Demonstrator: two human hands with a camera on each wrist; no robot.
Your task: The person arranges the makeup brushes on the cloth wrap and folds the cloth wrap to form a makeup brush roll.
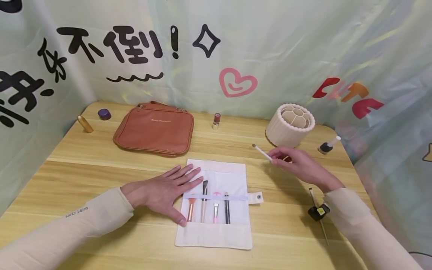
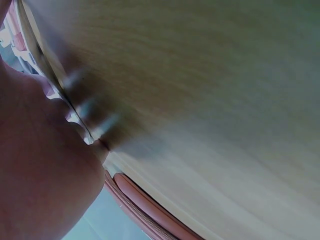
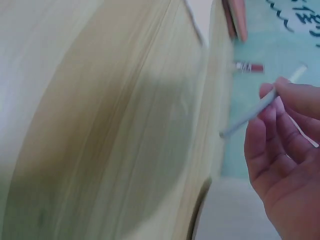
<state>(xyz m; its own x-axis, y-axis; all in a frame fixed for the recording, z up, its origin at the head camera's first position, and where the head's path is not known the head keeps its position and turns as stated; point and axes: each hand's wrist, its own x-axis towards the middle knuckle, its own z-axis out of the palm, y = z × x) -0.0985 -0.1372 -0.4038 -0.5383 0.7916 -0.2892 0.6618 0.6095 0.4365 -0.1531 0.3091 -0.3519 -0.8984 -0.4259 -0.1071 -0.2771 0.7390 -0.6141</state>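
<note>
Pinching a thin white brush (image 1: 262,152) between thumb and fingertips, the right hand (image 1: 300,165) hovers right of centre in the head view, just in front of the ribbed holder (image 1: 290,125). The brush's long axis slants up and left from the grip, its dark tip toward the middle of the frame and clear of the table (image 1: 101,180). The roll (image 1: 216,204) lies down and left of that hand, spread flat, with four brushes (image 1: 209,206) standing side by side under its band. The free stretch of band runs right of them, so the right hand is the nearer one to it. The left hand (image 1: 162,193) lies flat with straight fingers, pressing the roll's left edge, holding nothing. Bare wood lies between the right hand and the roll. The brown bag (image 1: 154,128) sits behind, well apart, and a small bottle (image 1: 326,147) stands at the right edge.
</note>
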